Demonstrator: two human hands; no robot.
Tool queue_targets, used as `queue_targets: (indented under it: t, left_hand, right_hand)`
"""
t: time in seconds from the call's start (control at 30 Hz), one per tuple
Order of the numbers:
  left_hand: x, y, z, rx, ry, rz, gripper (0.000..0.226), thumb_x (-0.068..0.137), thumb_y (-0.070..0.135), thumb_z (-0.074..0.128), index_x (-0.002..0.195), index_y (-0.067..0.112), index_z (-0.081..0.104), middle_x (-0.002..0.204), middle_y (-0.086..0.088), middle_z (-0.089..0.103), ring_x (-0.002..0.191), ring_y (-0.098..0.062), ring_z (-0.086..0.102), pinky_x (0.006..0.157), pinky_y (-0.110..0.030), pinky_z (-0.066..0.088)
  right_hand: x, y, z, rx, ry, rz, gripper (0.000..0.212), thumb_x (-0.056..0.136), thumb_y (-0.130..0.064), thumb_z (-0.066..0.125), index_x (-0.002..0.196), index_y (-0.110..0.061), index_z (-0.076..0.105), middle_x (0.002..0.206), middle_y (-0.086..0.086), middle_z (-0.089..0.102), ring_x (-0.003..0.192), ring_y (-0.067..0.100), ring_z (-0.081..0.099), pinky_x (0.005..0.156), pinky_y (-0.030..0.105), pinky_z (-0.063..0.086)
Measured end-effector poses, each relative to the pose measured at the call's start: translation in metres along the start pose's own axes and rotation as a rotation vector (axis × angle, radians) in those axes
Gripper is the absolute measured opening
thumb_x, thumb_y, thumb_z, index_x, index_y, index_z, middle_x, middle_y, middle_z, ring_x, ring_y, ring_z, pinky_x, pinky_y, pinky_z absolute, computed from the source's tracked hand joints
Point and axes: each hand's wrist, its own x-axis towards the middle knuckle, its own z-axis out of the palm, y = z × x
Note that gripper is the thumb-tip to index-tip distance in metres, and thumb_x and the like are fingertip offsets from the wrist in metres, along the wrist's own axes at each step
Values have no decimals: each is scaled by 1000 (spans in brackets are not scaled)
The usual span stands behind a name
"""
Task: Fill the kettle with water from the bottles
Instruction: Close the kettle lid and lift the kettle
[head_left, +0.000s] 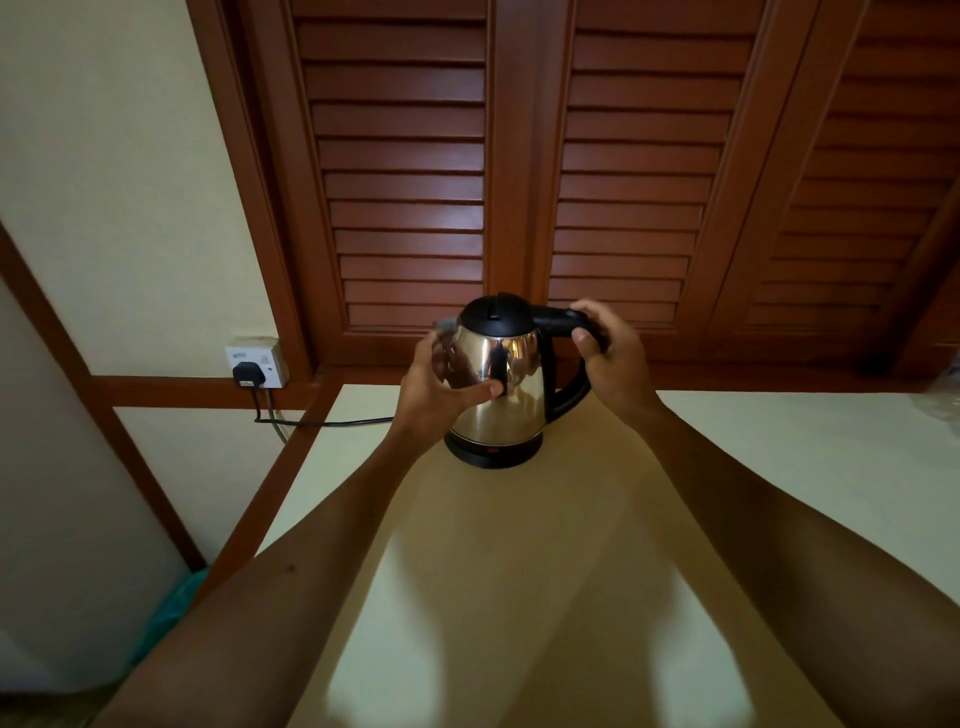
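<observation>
1. Head view: we see the right hand (605, 348) with its fingers (582, 340) curled round the black handle (563, 318) near its top, thumb on the near side, clamped on it.
2. The left hand (441, 384) cups the steel body from the other side, its fingers wrapped round the far left and its thumb laid flat across the front; we judge this a steadying hold.
3. Between the two hands stands the kettle (498, 384), upright on its black base (493, 453) toward the back of the bench (779, 467). Its long axis is vertical, the handle points right, and what looks like the spout points left.
4. The lid (497, 314) is down. We judge that opening it comes next, and the right hand is the nearer, already at the top of the handle.
5. Further out, a cable (332, 422) runs left to a plug in the wall socket (258, 366).
6. No bottle is clearly in view; something clear at the right edge is too cropped to name.
</observation>
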Motion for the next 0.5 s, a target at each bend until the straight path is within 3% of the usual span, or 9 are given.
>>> queue_targets:
  t: [0.13, 0.23, 0.33, 0.43, 0.5]
  left_hand:
    - [-2, 3, 0, 3, 2, -20, 96, 59, 29, 96, 139, 23, 44, 114, 6, 65, 107, -14, 65, 97, -40, 55]
    - [-3, 5, -1, 17, 1, -31, 99, 54, 38, 95, 139, 24, 44, 114, 5, 65, 108, -17, 65, 97, -44, 55]
    - [-4, 6, -1, 27, -6, -30, 94, 61, 29, 94, 139, 23, 43, 117, 6, 64, 110, -14, 64, 99, -42, 54]
    - [-5, 7, 0, 41, 9, -27, 93, 65, 25, 93, 141, 19, 41, 116, 13, 60, 105, -3, 60, 95, -28, 52]
    - [-5, 9, 1, 56, 21, -23, 92, 66, 25, 92, 141, 17, 39, 108, 19, 57, 97, 6, 57, 82, -10, 48]
  right_hand:
    - [4, 4, -3, -72, -43, -6, 37, 90, -13, 48, 125, -18, 59, 120, 6, 61, 113, 20, 55, 98, 32, 42]
    - [3, 3, -3, -55, -40, -10, 36, 91, -10, 50, 124, -17, 59, 120, 3, 61, 112, 18, 55, 97, 30, 42]
    - [2, 0, -3, -41, -55, -2, 34, 93, -6, 50, 124, -15, 58, 117, -1, 60, 109, 14, 54, 92, 23, 41]
    - [2, -5, -4, -28, -57, 22, 34, 93, -3, 49, 123, -16, 58, 113, -4, 59, 105, 11, 54, 87, 19, 41]
    - [3, -6, -4, -16, -70, 35, 34, 92, -3, 49, 122, -17, 58, 112, -5, 59, 103, 11, 54, 89, 25, 42]
